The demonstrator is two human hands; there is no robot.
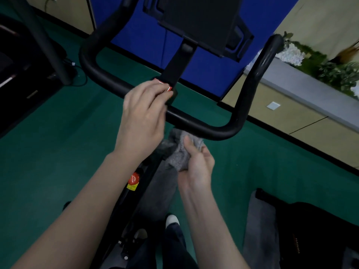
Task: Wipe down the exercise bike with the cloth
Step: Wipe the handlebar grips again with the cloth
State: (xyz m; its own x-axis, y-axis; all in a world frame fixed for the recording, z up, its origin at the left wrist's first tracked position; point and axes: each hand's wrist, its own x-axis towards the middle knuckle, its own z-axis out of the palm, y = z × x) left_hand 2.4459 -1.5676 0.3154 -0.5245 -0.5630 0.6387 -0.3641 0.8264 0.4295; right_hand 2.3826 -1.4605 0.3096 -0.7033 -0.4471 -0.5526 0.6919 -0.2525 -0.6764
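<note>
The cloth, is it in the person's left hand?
No, the grey cloth is bunched in the right hand; the left hand rests on the handlebar.

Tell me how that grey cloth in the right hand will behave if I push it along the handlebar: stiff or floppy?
Probably floppy: the grey cloth is bunched and folded inside the right hand, following the grip. It looks fuzzy and light, so it should wrap the round black handlebar rather than slide off. Loose edges may trail, so keep it bunched.

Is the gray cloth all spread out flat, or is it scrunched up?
Scrunched up. The cloth is bunched in a lump in the right hand, just below the handlebar, with the fingers curled around it.
</note>
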